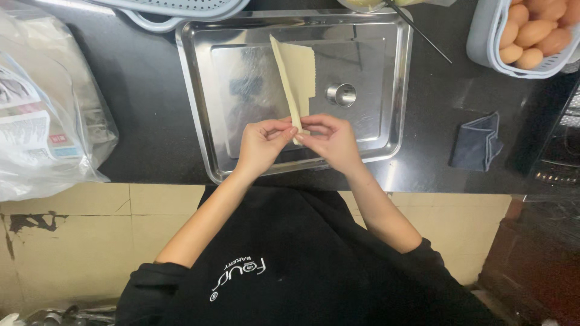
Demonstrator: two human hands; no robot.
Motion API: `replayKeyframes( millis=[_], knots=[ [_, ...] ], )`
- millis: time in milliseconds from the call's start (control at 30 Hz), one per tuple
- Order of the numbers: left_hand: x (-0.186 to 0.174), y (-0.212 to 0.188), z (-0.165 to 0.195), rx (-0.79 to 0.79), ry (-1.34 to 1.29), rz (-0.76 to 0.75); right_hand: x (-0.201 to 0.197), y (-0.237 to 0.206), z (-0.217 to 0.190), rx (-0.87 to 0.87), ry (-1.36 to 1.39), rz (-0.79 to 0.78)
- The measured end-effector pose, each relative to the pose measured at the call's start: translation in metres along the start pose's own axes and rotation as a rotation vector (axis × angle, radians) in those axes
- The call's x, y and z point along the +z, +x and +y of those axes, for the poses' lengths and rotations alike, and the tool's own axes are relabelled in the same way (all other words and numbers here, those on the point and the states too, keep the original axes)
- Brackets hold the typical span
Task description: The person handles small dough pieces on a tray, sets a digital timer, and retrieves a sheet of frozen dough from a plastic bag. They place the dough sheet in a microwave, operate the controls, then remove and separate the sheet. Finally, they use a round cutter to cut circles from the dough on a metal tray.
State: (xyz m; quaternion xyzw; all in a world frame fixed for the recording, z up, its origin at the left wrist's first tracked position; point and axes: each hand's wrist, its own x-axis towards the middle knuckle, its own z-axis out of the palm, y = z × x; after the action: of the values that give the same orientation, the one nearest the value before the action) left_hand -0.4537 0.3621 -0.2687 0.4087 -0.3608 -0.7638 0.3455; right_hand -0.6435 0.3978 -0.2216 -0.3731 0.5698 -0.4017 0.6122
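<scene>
Left hand (261,145): fingertips pinched shut on the near end of the pale, thin folded dough sheet (297,78).
Right hand (331,142): fingers closed on the same end, touching the left.
Dough sheet: lifted over the shiny rectangular steel tray (199,108).
Tray: small round metal cutter ring (341,95) beside the sheet.
Counter (145,90): dark, with folded grey cloth (477,143) and basket of brown eggs (531,33) at right.

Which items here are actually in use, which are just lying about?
In use:
left hand and right hand, both pinching the near end of the dough sheet
steel tray under it
metal ring on the tray

Lying about:
eggs in a basket
grey cloth
plastic bag
colander
</scene>
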Motion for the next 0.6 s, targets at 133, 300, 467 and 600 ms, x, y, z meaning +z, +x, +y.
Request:
replayKeyframes(
  millis=[133, 300, 467, 600],
  knots=[
    [0.003, 0.000, 0.002, -0.022, 0.077, 0.021, -0.004, 0.000, 0.001, 0.087, -0.110, 0.071],
    [0.012, -0.003, 0.007, 0.009, 0.136, 0.107, 0.007, -0.004, -0.005, -0.216, -0.382, 0.135],
    [0.026, -0.004, 0.017, 0.019, 0.293, 0.249, 0.021, -0.003, -0.006, -0.391, -0.739, 0.199],
    [0.015, -0.005, 0.024, -0.045, 0.524, 0.166, 0.011, 0.004, -0.007, -0.128, -0.554, 0.255]
  ],
)
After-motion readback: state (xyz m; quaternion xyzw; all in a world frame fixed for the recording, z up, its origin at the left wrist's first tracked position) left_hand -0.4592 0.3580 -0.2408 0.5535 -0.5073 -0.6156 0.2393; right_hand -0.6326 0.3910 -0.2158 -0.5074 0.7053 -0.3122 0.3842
